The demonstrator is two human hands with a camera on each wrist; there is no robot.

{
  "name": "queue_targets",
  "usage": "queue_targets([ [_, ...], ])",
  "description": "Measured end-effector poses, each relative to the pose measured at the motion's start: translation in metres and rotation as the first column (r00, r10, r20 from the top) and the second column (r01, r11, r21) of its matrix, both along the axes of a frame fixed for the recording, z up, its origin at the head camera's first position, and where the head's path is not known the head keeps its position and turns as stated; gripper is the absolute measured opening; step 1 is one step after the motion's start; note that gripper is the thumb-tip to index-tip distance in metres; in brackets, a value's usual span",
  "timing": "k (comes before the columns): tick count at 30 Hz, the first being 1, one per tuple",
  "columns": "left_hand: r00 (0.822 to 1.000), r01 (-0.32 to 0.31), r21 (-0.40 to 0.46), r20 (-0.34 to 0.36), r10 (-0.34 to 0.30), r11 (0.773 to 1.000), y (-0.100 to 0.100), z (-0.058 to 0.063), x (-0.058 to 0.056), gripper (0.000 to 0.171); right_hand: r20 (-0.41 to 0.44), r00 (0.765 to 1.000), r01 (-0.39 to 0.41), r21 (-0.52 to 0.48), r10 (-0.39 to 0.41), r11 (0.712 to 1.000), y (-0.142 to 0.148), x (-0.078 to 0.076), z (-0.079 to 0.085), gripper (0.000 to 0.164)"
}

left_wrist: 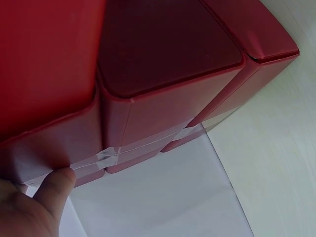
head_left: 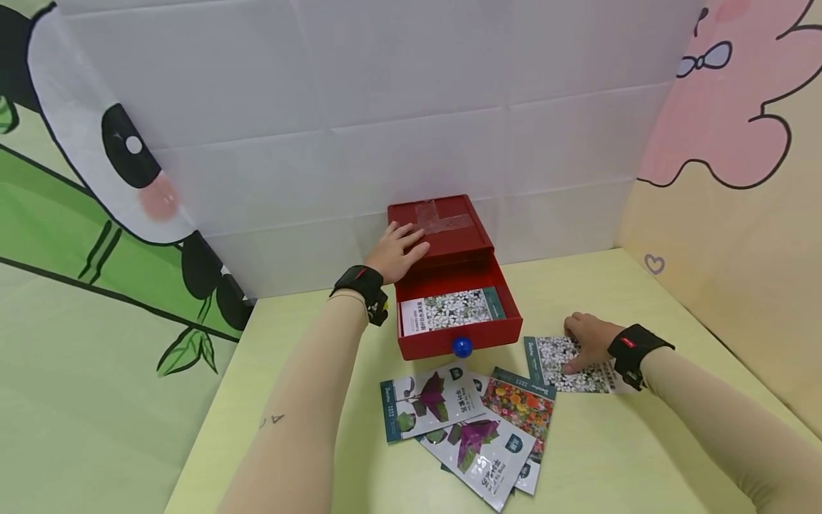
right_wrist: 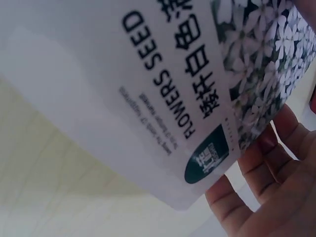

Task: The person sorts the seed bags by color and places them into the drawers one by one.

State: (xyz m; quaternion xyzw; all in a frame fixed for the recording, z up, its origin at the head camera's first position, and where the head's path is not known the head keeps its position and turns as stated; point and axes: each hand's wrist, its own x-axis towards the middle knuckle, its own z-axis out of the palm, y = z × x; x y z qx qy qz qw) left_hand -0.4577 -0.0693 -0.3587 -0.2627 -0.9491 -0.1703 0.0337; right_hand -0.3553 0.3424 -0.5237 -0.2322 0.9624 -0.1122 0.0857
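My left hand (head_left: 393, 255) rests on the left part of the red box's top (head_left: 443, 223), its fingers spread. In the left wrist view the thumb (left_wrist: 58, 190) lies against the red box's side near a strip of clear tape. The red drawer (head_left: 459, 348) with a blue knob is pulled out and holds a white-flower seed packet (head_left: 452, 310). On the right of the table, my right hand (head_left: 592, 341) grips another white-flower seed packet (head_left: 559, 368) by its edges. Up close, fingers (right_wrist: 256, 173) curl at the edge of the packet, which reads FLOWERS SEED.
In front of the drawer lies an overlapping pile of seed packets: purple-leaf ones (head_left: 433, 400) and one with orange and yellow flowers (head_left: 520, 403). A white sheet (head_left: 411, 143) stands behind the box. Cartoon-printed walls flank the pale yellow table (head_left: 359, 442).
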Motion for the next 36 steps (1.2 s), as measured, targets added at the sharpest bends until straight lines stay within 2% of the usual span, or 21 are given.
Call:
queue_targets([
  [10, 1.0, 0.005, 0.002, -0.012, -0.005, 1.0, 0.001, 0.0, -0.002, 0.057, 0.09, 0.993, 0.082, -0.033, -0.079, 0.996, -0.001, -0.002, 0.007, 0.075],
  [12, 1.0, 0.003, 0.0, -0.012, -0.003, 1.0, 0.002, 0.0, -0.001, 0.057, 0.08, 0.994, 0.079, -0.04, -0.075, 0.996, -0.002, -0.002, 0.008, 0.077],
  [16, 1.0, 0.0, -0.007, -0.006, 0.0, 1.0, 0.001, 0.001, 0.001, 0.057, -0.008, 0.999, 0.038, -0.063, -0.039, 0.997, 0.0, -0.002, 0.006, 0.073],
  [20, 1.0, 0.0, 0.005, -0.002, 0.0, 1.0, 0.0, 0.001, 0.002, 0.057, -0.115, 0.993, 0.001, -0.072, -0.01, 0.997, 0.003, -0.002, 0.007, 0.064],
  [26, 1.0, -0.007, 0.015, -0.001, 0.007, 1.0, 0.0, 0.0, 0.001, 0.057, -0.186, 0.983, -0.019, -0.118, -0.004, 0.993, 0.004, -0.003, 0.008, 0.037],
  [30, 1.0, -0.009, 0.013, -0.003, 0.009, 1.0, 0.001, -0.001, 0.0, 0.057, -0.261, 0.965, -0.015, -0.147, -0.024, 0.989, 0.005, -0.004, 0.012, 0.021],
  [36, 1.0, -0.015, 0.008, -0.011, 0.015, 1.0, 0.001, -0.002, 0.0, 0.057, -0.347, 0.937, -0.034, -0.231, -0.05, 0.972, 0.001, -0.003, 0.02, 0.008],
])
